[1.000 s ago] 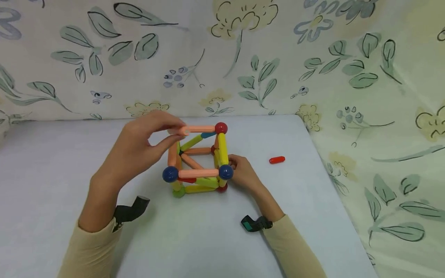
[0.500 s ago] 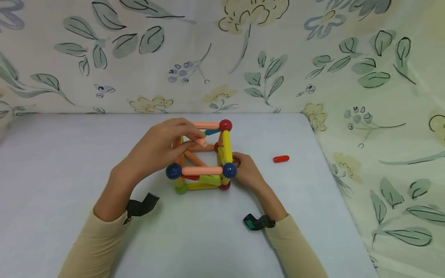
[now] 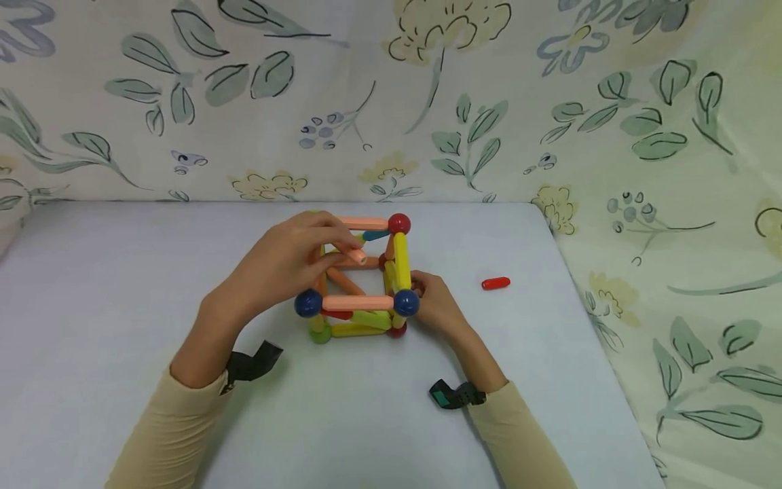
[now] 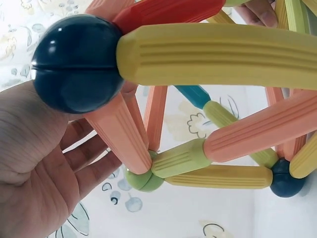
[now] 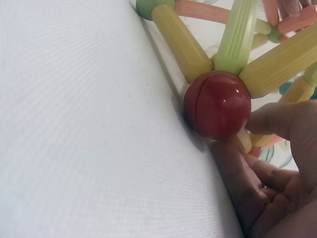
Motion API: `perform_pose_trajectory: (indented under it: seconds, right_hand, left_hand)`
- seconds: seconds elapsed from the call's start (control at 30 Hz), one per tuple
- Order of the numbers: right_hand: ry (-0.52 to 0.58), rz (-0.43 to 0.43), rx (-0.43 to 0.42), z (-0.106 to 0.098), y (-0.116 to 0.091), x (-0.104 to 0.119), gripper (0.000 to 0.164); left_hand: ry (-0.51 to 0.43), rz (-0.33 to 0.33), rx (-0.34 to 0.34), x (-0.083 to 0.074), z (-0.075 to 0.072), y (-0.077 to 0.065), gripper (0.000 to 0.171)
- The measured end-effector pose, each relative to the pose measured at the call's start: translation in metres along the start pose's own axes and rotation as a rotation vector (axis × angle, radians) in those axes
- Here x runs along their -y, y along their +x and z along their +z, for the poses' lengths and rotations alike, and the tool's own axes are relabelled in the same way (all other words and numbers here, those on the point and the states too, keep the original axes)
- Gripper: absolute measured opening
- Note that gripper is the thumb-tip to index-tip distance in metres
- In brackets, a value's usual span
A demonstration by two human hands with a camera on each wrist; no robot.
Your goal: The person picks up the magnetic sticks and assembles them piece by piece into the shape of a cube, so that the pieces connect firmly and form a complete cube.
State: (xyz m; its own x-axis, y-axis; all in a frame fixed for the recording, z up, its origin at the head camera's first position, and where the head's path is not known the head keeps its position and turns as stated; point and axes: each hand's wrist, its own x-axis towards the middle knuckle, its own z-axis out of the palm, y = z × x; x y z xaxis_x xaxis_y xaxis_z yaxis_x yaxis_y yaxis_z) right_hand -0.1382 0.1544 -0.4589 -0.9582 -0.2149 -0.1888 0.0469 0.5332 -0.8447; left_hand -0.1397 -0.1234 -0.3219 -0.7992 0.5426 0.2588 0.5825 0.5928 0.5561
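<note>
A box-shaped frame of coloured magnetic sticks and balls stands on the table, with blue balls at its upper front corners. My left hand pinches a loose pink magnetic stick over the frame's top opening, one end pointing forward and right. In the left wrist view that stick is mostly hidden behind the blue ball. At the frame's lower right side, my right hand holds a yellow magnetic stick between thumb and fingers, beside the lower red ball. Part of this grip is hidden.
One red magnetic stick lies apart on the white table, to the right of the frame. Behind the table hangs a floral cloth. Dark wrist cameras are strapped to both forearms.
My left hand has moved right with the pink stick, from the frame's upper left edge to over its opening, then slightly lower. My right hand stays at the frame's lower right.
</note>
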Motion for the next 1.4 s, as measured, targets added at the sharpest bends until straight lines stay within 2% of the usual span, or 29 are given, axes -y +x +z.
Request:
perform_pose_trajectory:
  seconds: [0.27,0.7,0.83,0.97,1.1,1.17,1.27,1.33,1.4]
  right_hand:
    - [-0.002,-0.001,0.002,-0.002,-0.002,0.005,0.054]
    - [-0.003,0.019,-0.011,-0.001,-0.005,0.008,0.051]
    - [-0.009,-0.003,0.006,0.000,-0.003,0.011,0.053]
    - [-0.024,-0.009,0.008,0.000,-0.002,0.009,0.054]
    - [-0.032,0.005,-0.010,-0.003,-0.004,0.007,0.052]
    - [-0.029,0.004,-0.014,-0.004,-0.005,0.006,0.051]
    - [-0.029,0.005,-0.015,-0.003,-0.004,0.004,0.051]
    - [-0.028,0.010,-0.015,-0.001,-0.004,0.003,0.051]
    - [-0.026,0.014,-0.019,0.000,-0.003,0.004,0.051]
  left_hand:
    - [0.035,-0.021,0.021,-0.003,-0.001,0.000,0.025]
    - [0.062,-0.018,0.039,-0.006,-0.001,-0.003,0.034]
    - [0.084,-0.036,0.046,-0.007,-0.002,-0.005,0.036]
    - [0.060,-0.048,0.063,-0.007,-0.002,-0.006,0.038]
    - [-0.007,-0.049,0.074,-0.005,-0.005,-0.005,0.042]
    - [-0.030,-0.049,0.043,-0.002,-0.009,-0.007,0.044]
    - [-0.102,-0.065,-0.076,0.009,-0.014,-0.014,0.040]
    - [-0.157,-0.129,-0.159,0.021,-0.014,-0.022,0.037]
    - [-0.242,-0.237,-0.190,0.034,-0.010,-0.031,0.037]
